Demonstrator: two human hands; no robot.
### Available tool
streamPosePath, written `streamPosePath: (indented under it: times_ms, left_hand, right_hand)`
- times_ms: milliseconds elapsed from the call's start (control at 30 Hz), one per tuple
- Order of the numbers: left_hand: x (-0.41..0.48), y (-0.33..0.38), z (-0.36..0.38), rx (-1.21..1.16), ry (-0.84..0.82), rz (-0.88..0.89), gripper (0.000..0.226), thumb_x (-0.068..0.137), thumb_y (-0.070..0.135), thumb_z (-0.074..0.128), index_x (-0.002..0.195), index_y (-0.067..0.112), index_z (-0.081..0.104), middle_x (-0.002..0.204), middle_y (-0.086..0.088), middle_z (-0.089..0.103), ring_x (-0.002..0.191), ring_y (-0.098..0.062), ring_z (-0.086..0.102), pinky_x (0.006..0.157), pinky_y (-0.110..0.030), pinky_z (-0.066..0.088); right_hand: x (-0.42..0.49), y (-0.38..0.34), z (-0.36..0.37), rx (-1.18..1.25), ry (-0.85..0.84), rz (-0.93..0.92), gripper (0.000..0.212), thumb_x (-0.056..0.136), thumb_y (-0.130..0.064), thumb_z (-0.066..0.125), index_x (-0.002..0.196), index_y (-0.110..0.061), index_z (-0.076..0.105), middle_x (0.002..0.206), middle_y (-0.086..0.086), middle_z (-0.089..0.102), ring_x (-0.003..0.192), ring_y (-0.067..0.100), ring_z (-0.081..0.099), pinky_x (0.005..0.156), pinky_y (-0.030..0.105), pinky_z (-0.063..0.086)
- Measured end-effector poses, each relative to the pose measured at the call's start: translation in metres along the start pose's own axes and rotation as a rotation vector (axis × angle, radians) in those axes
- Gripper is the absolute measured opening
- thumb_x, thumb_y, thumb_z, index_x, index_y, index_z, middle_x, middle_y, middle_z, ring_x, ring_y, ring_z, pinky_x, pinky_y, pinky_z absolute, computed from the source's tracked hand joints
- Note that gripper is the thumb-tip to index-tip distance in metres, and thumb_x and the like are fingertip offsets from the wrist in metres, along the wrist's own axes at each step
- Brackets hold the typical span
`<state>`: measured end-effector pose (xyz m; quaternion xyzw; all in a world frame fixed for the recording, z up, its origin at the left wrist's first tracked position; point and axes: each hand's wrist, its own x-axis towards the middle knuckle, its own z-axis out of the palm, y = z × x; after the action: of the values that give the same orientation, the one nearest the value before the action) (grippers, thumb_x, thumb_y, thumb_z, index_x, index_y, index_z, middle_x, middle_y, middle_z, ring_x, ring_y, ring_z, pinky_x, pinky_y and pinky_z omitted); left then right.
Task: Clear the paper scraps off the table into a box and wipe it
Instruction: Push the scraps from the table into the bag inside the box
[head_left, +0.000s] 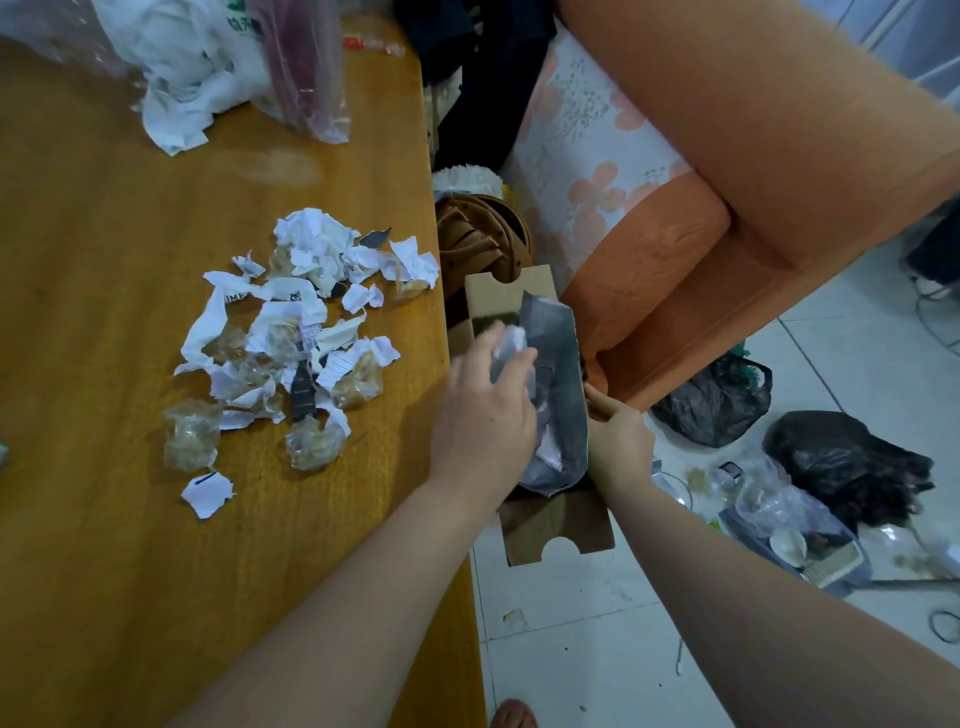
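Note:
A heap of torn white paper scraps (301, 322) mixed with crumpled clear wrappers lies on the wooden table (104, 260), near its right edge. A cardboard box (556, 530) lined with a grey bag (563, 364) is held just off the table's right edge. My left hand (483, 410) hovers over the box mouth, fingers closed on a blurred white scrap (511, 343). My right hand (615, 441) grips the box's right side. One loose scrap (208, 493) lies apart, nearer to me.
White and clear plastic bags (208, 67) sit at the table's far edge. An orange sofa (727, 182) stands right of the box. On the tiled floor are black bags (841, 462), clear packaging and a brown basket (483, 234).

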<state>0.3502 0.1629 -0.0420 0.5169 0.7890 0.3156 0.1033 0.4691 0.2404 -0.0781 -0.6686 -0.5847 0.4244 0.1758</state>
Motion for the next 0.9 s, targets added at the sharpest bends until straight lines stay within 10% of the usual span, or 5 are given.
streamPosePath:
  times_ms: [167, 367, 700, 900]
  left_hand:
    - [0.016, -0.011, 0.012, 0.337, -0.28, -0.056, 0.052, 0.098, 0.045, 0.03, 0.146, 0.027, 0.026, 0.16, -0.005, -0.001, 0.146, -0.028, -0.011, 0.116, -0.049, -0.001]
    - [-0.001, -0.023, -0.006, 0.267, -0.031, 0.095, 0.039, 0.09, 0.025, 0.051, 0.129, 0.021, 0.053, 0.147, -0.007, 0.041, 0.142, -0.029, 0.026, 0.113, -0.048, 0.012]
    - [0.002, -0.101, -0.083, 0.289, 0.452, -0.464, 0.04, 0.09, 0.035, 0.043, 0.124, 0.022, 0.057, 0.153, -0.01, 0.029, 0.144, -0.037, 0.015, 0.111, -0.061, 0.003]
    - [-0.028, -0.138, -0.094, 0.185, 0.383, -0.816, 0.052, 0.096, 0.051, 0.027, 0.142, 0.028, 0.037, 0.159, -0.005, 0.014, 0.146, -0.032, 0.004, 0.114, -0.058, -0.002]
  right_hand:
    - [-0.002, -0.003, -0.002, 0.053, -0.003, 0.015, 0.041, 0.087, -0.03, 0.064, 0.129, -0.029, 0.061, 0.078, -0.013, 0.063, 0.066, 0.003, 0.053, 0.057, 0.018, 0.041]
    - [0.001, -0.005, -0.001, 0.028, 0.009, 0.018, 0.043, 0.087, -0.026, 0.064, 0.13, -0.029, 0.06, 0.071, -0.015, 0.059, 0.062, 0.005, 0.051, 0.065, 0.027, 0.046]
    - [0.003, -0.018, 0.015, -0.128, 0.073, -0.042, 0.056, 0.081, -0.027, 0.06, 0.136, -0.034, 0.052, 0.121, 0.004, 0.067, 0.104, 0.029, 0.061, 0.085, 0.039, 0.052]
    - [0.002, -0.02, 0.019, -0.15, 0.07, -0.055, 0.058, 0.081, -0.025, 0.059, 0.138, -0.032, 0.051, 0.119, 0.006, 0.067, 0.102, 0.03, 0.062, 0.079, 0.036, 0.051]
